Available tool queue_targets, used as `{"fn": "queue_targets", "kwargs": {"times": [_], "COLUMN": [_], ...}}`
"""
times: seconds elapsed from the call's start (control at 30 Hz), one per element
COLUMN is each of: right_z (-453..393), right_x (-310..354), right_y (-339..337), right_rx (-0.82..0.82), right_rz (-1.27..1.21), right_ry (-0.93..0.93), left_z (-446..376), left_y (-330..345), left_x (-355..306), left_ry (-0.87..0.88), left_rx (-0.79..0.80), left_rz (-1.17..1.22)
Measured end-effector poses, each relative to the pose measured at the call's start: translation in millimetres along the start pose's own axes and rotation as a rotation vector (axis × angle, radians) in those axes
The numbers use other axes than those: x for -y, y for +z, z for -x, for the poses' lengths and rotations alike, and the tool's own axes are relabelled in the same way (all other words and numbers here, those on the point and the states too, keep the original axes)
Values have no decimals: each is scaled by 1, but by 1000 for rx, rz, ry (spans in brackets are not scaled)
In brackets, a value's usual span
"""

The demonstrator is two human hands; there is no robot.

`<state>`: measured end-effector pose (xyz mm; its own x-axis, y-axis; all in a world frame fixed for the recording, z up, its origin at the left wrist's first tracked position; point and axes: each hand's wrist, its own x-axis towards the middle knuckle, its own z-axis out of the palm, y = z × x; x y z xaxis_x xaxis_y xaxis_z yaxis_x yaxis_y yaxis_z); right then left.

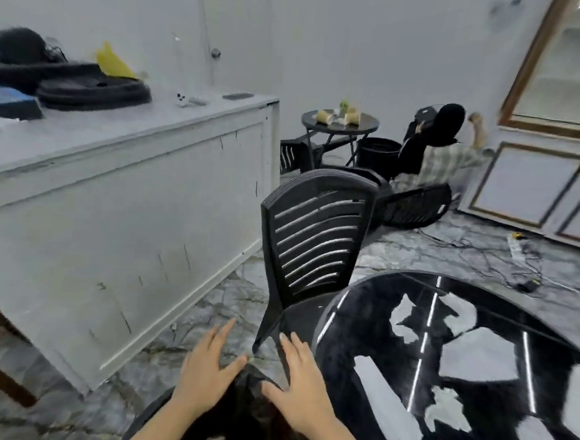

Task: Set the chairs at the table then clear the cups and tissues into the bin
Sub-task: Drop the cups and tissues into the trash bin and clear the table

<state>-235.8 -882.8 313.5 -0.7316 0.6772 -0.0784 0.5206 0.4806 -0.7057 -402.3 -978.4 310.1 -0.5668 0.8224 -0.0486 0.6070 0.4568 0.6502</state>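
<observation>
With both hands, left [207,374] and right [299,389], spread flat and grip released, the chair [314,242] sits tucked against the worktop [360,327], and a careless shove now could knock it into that glossy edge.

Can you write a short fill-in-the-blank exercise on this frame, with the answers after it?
1. Both hands, left hand and right hand, have ____ fingers and hold nothing.
2. The slatted black chair stands at the edge of the glossy ____ table.
3. The paper cups sit on the small ____ table at the far wall.
Missing words: straight; black; round
</observation>
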Motion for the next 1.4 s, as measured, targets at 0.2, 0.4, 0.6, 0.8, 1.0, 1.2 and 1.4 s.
{"fn": "queue_targets", "kwargs": {"times": [0.2, 0.4, 0.6, 0.8, 1.0, 1.2, 1.4], "right_z": [23, 61, 83, 80, 57, 33, 16], "right_x": [-51, -123, -187, -216, -225, -233, -244], "right_y": [-91, -185, -232, -227, -213, -207, -206], "right_rx": [-198, -350, -424, -393, -366, -389, -385], "right_rz": [-47, -12, 1, -25, -5, -53, -17], "right_ry": [78, 203, 295, 370, 426, 486, 499], "left_z": [-27, -38, -31, -30, -22, -25, -32], "left_y": [34, 99, 152, 176, 204, 226, 239], "left_x": [-102, -192, -233, -214, -181, -165, -144], "left_ry": [201, 296, 317, 264, 139, 149, 304], "left_rx": [68, 143, 261, 246, 222, 263, 237], "left_rz": [-3, 83, 178, 139, -312, -443, -418]}}
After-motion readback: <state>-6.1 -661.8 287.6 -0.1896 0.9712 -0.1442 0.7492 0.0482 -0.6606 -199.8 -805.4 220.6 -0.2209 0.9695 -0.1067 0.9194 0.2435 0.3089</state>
